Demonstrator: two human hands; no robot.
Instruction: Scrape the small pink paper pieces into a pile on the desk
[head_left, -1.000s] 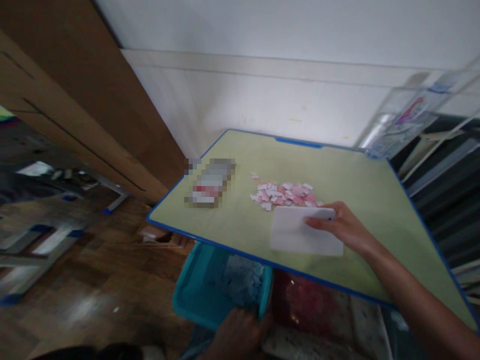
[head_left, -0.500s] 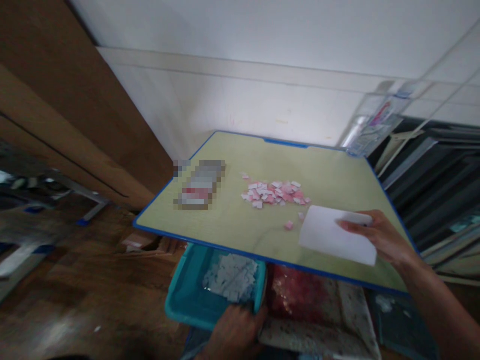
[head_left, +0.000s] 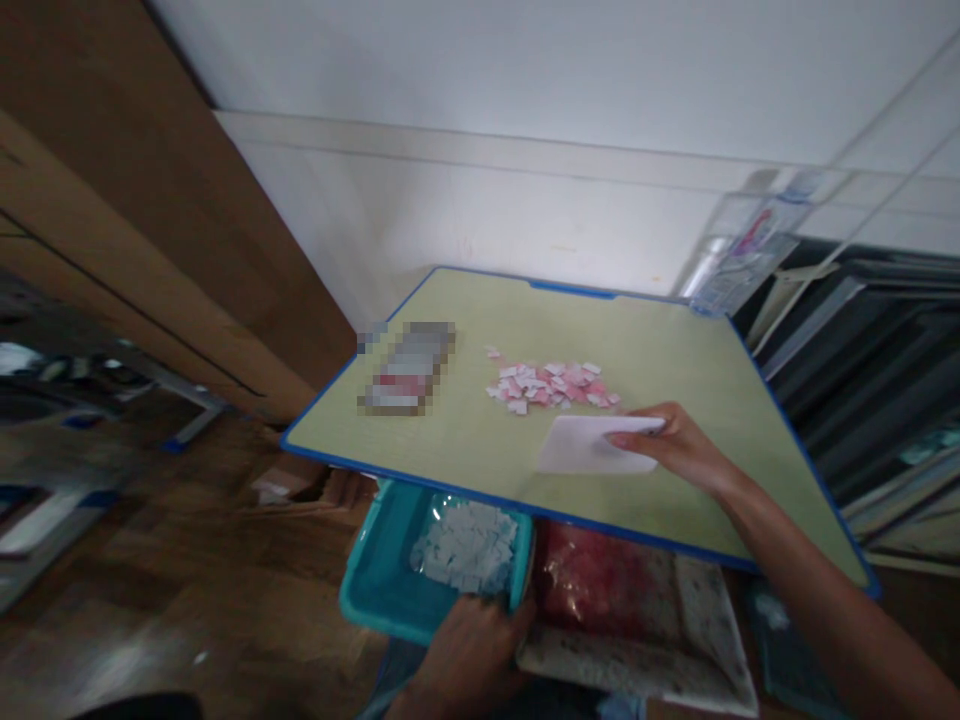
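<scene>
My right hand pinches one edge of a flat white plastic scraper, thumb on its upper face, low over the table. Just beyond it lies a loose pile of small pink and white square pieces. The single pink piece near the scraper's left side is hidden now. Below the table's front edge, my left hand is closed at the near right rim of a teal basin; the fingertips are partly hidden. Several small white pieces lie in the basin, apparently on clear plastic.
The pale yellow table has a blue edge. On its left lies a blurred-out rectangular object. A clear bottle stands at the back right corner. Beside the basin is a stained tray with red contents under shiny plastic. A wooden cabinet stands left.
My right hand has swept the scraper leftward and tilted it, covering the stray pink piece. My left hand stays at the basin rim. The view has shifted slightly.
</scene>
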